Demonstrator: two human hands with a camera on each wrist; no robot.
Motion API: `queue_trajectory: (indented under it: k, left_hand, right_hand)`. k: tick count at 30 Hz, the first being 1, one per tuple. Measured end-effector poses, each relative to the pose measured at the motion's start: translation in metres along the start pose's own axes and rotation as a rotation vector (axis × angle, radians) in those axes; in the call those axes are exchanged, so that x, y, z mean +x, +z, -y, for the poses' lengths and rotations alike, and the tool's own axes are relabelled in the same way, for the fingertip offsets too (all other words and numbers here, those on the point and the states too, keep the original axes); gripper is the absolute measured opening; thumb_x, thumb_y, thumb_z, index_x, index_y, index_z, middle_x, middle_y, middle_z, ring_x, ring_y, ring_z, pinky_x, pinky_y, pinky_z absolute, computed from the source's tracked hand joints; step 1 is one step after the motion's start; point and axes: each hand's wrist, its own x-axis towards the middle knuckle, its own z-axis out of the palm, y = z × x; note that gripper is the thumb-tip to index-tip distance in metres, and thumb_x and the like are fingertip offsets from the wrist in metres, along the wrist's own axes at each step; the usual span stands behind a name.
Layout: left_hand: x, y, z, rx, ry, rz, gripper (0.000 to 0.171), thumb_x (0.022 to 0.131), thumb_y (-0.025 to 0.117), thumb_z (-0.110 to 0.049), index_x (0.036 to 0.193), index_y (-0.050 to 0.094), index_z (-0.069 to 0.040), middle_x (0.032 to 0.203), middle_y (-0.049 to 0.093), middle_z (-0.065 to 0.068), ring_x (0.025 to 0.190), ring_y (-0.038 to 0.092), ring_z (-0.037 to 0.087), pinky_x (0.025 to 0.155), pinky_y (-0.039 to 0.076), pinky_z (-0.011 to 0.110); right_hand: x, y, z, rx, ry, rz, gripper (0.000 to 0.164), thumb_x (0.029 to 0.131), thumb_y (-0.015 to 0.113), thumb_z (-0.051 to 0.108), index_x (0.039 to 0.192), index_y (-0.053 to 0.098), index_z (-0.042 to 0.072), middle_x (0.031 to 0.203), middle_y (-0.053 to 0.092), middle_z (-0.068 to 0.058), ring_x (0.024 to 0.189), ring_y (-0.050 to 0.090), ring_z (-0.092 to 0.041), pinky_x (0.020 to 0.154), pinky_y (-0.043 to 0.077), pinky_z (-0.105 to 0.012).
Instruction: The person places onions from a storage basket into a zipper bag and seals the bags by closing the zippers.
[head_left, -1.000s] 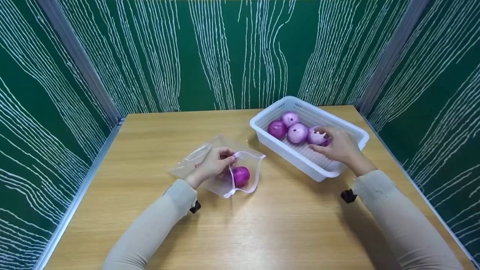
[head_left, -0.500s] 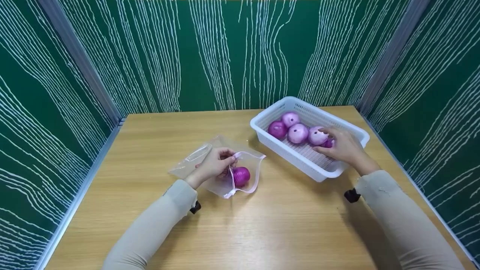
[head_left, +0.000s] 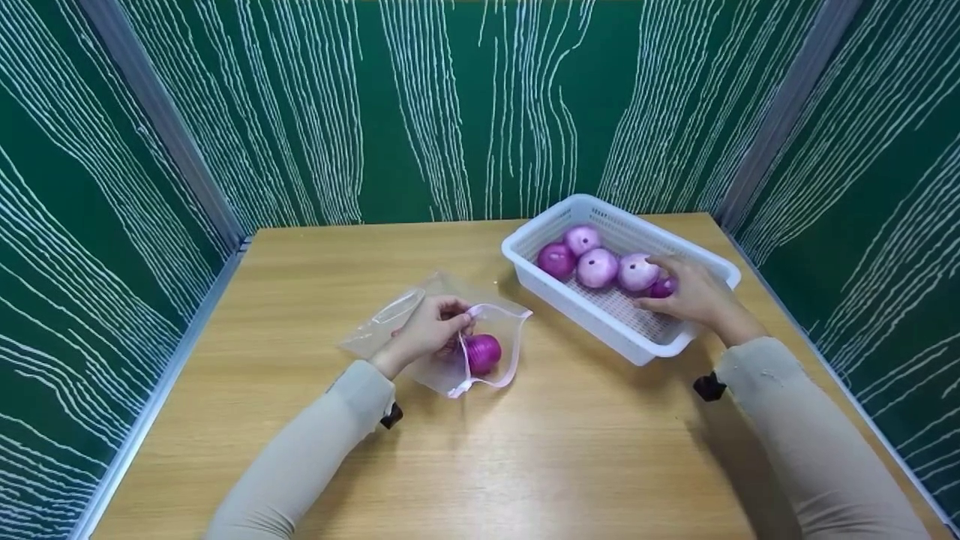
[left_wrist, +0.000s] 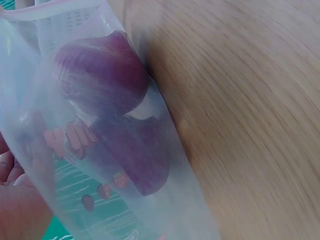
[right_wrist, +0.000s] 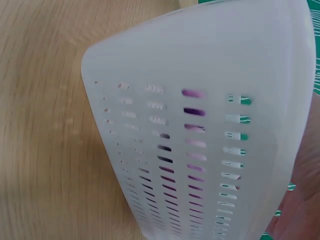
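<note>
My left hand (head_left: pixel 429 330) pinches the mouth edge of a clear zip bag (head_left: pixel 390 319) with a pink rim. A purple onion (head_left: pixel 482 353) shows at the bag's mouth; through the film in the left wrist view there are two onions, one (left_wrist: pixel 102 75) above the other (left_wrist: pixel 135 155). My right hand (head_left: pixel 697 292) reaches into a white slotted basket (head_left: pixel 577 319), its thumb and fingers curved around a dark purple onion (head_left: pixel 663 287) that it partly hides. Close to the fingertips sits a paler onion (head_left: pixel 637 271). The basket wall hides most of this hand in the right wrist view.
Further left in the basket lie two pale onions (head_left: pixel 597 268) (head_left: pixel 583 239) and a darker one (head_left: pixel 556 260). The basket stands at the back right of the wooden table (head_left: pixel 525 465). Green panels with white lines (head_left: pixel 510 112) enclose the table's back and sides.
My right hand has shifted slightly right, off the paler onion and onto the dark purple one, which now shows more. The left hand and the bag have stayed put.
</note>
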Motion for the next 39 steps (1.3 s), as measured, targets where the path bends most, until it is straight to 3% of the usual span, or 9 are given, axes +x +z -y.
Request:
queue_trajectory:
  k: [9,16,20,27,29,32,39]
  left_hand:
    - [0.0,0.0,0.001,-0.013,0.018,-0.003,0.019,0.108,0.06,-0.003,0.119,0.072,0.009,0.089,0.072,0.011,0.072,0.061,0.01,0.056,0.047,0.018]
    - [0.0,0.0,0.001,-0.003,0.009,-0.003,0.02,0.108,0.06,-0.004,0.12,0.072,0.007,0.089,0.072,0.008,0.07,0.058,0.011,0.053,0.044,0.018]
    - [0.0,0.0,0.002,0.001,0.004,-0.002,0.02,0.109,0.061,-0.004,0.121,0.073,0.006,0.089,0.071,0.006,0.072,0.059,0.011,0.054,0.045,0.019]
    - [0.001,0.001,0.001,-0.013,-0.007,-0.006,0.02,0.108,0.061,-0.004,0.121,0.072,0.007,0.088,0.072,0.007,0.07,0.058,0.009,0.053,0.045,0.018]
    - [0.0,0.001,0.0,-0.017,-0.018,-0.006,0.02,0.108,0.061,-0.005,0.121,0.072,0.006,0.088,0.072,0.005,0.068,0.058,0.01,0.052,0.045,0.018]
    - [0.0,0.0,0.0,-0.018,-0.019,-0.005,0.02,0.108,0.061,-0.005,0.122,0.072,0.006,0.09,0.072,0.009,0.068,0.058,0.01,0.051,0.045,0.018]
    - [0.001,0.001,0.002,-0.009,0.047,0.004,0.019,0.107,0.06,0.0,0.118,0.071,0.01,0.101,0.07,0.036,0.075,0.063,0.008,0.058,0.048,0.016]
  right_hand:
    - [0.003,-0.005,-0.013,-0.028,0.001,0.021,0.094,0.09,0.089,0.043,0.161,0.045,0.001,0.151,0.055,-0.035,0.139,0.052,-0.056,0.117,0.038,-0.077]
    - [0.007,-0.006,-0.024,-0.026,0.063,0.081,0.101,0.089,0.088,0.05,0.165,0.04,0.005,0.166,0.04,-0.035,0.151,0.035,-0.062,0.121,0.026,-0.082]
    - [0.01,-0.006,-0.027,0.004,0.083,0.091,0.096,0.09,0.089,0.044,0.164,0.042,0.005,0.165,0.041,-0.035,0.151,0.036,-0.061,0.121,0.026,-0.082]
    - [0.014,-0.006,-0.032,0.033,0.106,0.112,0.102,0.086,0.091,0.051,0.162,0.043,0.003,0.161,0.045,-0.035,0.148,0.04,-0.06,0.122,0.029,-0.08]
    - [0.015,-0.006,-0.033,0.032,0.103,0.113,0.098,0.087,0.091,0.046,0.161,0.044,0.002,0.16,0.046,-0.036,0.147,0.041,-0.06,0.121,0.029,-0.08]
    - [0.017,-0.006,-0.034,0.031,0.108,0.119,0.093,0.088,0.091,0.041,0.159,0.047,-0.001,0.157,0.049,-0.036,0.144,0.045,-0.059,0.121,0.031,-0.079]
    - [0.023,-0.007,-0.038,-0.035,0.111,0.156,0.09,0.087,0.092,0.038,0.154,0.05,-0.005,0.15,0.055,-0.037,0.135,0.052,-0.054,0.119,0.036,-0.076]
